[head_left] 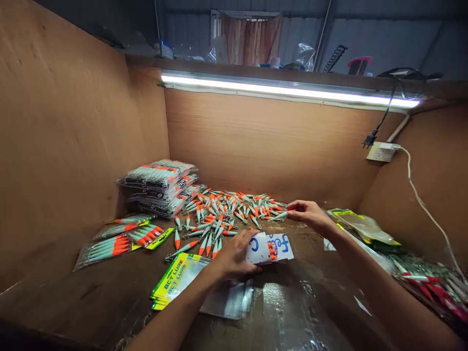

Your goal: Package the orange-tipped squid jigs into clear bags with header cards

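Observation:
My left hand (239,253) is closed round a small white paper box (281,248) with blue handwriting; some orange shows at its middle. At the right edge of a loose pile of squid lures (219,214), pale green with orange ends, my right hand (309,214) pinches the end of one lure (280,215). Below my left forearm and wrist lies a stack of clear plastic bags with yellow BCT LURE headers (173,280). The box's inside is hidden from this angle.
Filled lure packs (109,247) lie at left, before a stack of larger bagged bundles (161,183). At right are more yellow-headed bags (365,226) and red-and-silver lures (435,287). A black plug (370,140) hangs beside a wall socket (380,152). Wooden walls enclose the bench.

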The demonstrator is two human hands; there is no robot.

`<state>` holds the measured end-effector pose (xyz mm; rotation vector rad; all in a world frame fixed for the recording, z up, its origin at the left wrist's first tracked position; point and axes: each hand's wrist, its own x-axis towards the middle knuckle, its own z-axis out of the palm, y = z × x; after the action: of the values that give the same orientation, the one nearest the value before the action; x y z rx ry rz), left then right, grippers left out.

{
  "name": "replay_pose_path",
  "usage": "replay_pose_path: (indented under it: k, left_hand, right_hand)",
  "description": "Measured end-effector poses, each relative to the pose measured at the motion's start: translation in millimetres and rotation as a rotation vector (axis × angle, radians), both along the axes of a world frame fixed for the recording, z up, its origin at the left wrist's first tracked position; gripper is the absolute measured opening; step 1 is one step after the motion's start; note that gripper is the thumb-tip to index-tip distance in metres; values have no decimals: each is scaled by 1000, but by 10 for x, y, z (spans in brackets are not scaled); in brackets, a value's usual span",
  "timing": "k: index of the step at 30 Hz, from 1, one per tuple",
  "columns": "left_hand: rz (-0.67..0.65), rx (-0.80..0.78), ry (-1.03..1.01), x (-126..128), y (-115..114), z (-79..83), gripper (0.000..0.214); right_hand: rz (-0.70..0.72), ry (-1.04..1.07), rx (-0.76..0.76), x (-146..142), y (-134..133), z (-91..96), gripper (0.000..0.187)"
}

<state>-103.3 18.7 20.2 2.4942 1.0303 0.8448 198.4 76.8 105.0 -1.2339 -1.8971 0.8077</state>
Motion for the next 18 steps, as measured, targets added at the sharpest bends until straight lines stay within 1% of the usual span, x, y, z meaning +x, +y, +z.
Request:
replay_pose_path:
  k: [1,3,5,7,9,11,12,13,15,17,18]
  left_hand:
    - [4,4,-13,-1,17,-14,97]
    - [6,12,-24,1,38,-32,95]
    - [-11,21,-21,10,44,-35,95]
    - [-45,35,-15,26,32,-21,94]
    - [-69,39,-2,46,7,4,95]
    - [-62,29,16,65,-21,26,95]
    - [-54,22,21,71,-32,31,95]
    - [-52,13,25,76,-40,31,96]
    - [-62,-5,28,77,-47,21,97]
    - [-80,-41,39,73,-49,13,98]
    - [-91,-65,47,72,-53,16,99]
  right_hand:
    - [-12,71,6,65,-106,-60,49]
    - [-9,129,19,106,-286,-193,48]
    - [8,84,88,41,-409,-326,41]
    - [26,-34,237,-90,-474,-435,31]
    - [42,-212,426,-239,-496,-503,21]
    - [86,-374,569,-364,-500,-522,13]
    - [118,-425,604,-407,-502,-514,12]
    - [159,-450,611,-432,-506,-495,12]
    - [279,-440,557,-425,-508,-424,15]
    - [425,-387,415,-355,-475,-327,14]
    - [473,-346,323,-312,-434,-276,17]
